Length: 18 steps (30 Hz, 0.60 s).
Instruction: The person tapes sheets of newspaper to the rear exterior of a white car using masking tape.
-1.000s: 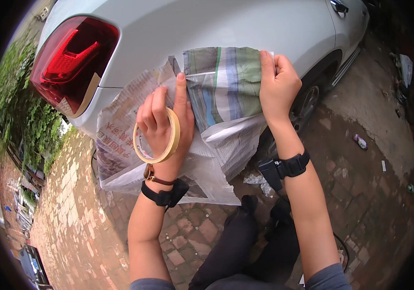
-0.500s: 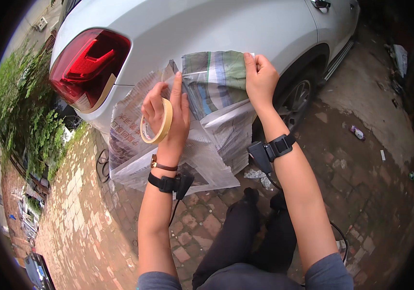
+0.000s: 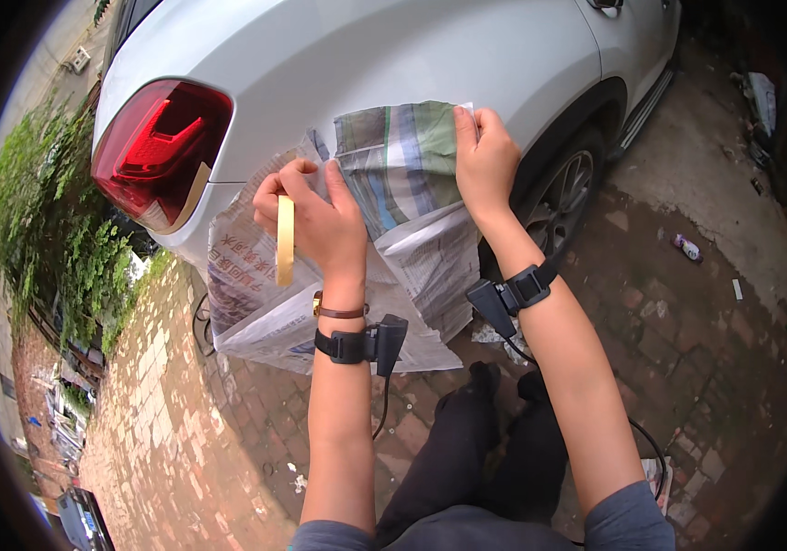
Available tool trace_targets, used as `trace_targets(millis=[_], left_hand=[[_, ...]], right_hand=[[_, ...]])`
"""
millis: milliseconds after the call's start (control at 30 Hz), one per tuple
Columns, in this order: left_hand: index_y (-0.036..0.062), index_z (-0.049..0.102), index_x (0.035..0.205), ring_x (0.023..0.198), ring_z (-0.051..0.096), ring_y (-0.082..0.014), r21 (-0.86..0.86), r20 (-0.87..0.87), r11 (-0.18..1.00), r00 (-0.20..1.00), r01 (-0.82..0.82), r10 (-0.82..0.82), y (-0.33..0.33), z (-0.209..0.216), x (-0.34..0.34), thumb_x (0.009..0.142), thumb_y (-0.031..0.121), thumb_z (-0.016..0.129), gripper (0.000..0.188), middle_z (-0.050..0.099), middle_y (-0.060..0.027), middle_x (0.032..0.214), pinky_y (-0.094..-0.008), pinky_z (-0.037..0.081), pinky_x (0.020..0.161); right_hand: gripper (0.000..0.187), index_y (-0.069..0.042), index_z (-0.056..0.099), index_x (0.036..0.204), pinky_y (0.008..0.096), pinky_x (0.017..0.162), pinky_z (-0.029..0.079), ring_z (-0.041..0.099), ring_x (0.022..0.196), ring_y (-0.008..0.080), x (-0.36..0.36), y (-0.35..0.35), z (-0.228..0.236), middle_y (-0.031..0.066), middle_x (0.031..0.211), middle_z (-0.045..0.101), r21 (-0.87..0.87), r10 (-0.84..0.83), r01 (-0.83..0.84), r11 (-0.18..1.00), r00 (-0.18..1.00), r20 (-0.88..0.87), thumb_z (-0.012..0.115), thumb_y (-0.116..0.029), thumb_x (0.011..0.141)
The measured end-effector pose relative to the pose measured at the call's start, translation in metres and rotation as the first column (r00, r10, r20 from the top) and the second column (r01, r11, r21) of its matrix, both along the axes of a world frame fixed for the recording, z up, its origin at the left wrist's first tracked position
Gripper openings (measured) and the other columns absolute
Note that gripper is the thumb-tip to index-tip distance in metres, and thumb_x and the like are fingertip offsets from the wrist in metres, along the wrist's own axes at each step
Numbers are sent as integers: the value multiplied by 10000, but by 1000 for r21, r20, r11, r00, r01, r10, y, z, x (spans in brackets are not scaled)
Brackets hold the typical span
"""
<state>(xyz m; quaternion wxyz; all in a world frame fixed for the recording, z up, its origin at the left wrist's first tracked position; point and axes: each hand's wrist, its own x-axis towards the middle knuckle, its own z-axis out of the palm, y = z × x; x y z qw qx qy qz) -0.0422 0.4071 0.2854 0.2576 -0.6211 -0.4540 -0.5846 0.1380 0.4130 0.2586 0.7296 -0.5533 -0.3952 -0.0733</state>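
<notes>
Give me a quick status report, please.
Left hand holds masking tape roll. Right hand pins newspaper against car panel. Nothing obstructing.

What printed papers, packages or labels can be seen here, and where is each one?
Newspaper sheets: pressed against the white car's rear side, grey print with a green and blue striped part, hanging toward the ground.
Tape roll: in the left hand, a thin beige ring seen edge-on.
Small bottle: lying on the brick ground at right, white with a pinkish label.
Right hand pins the paper's top corner.
</notes>
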Motion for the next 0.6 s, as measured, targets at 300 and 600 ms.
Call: trace_targets(millis=[300, 600], left_hand=[[106, 630, 1021, 1071, 461, -311, 91, -79, 995, 996, -28, 35, 11, -11, -4, 933, 270, 703, 200, 486, -112, 1101, -466, 357, 934], [137, 629, 1064, 1024, 446, -268, 197, -117, 977, 987, -86, 111, 19, -14, -2, 952, 244, 685, 164, 480, -75, 1109, -425, 345, 886]], right_hand=[[422, -31, 594, 815, 316, 522, 413, 514, 531, 137, 15, -17, -17, 60, 587, 555, 34, 284, -283, 959, 958, -38, 656, -414, 981], [384, -24, 593, 811, 301, 514, 414, 503, 506, 144, 14, -11, -27, 58, 579, 550, 60, 179, -180, 982, 984, 26, 689, -359, 971]])
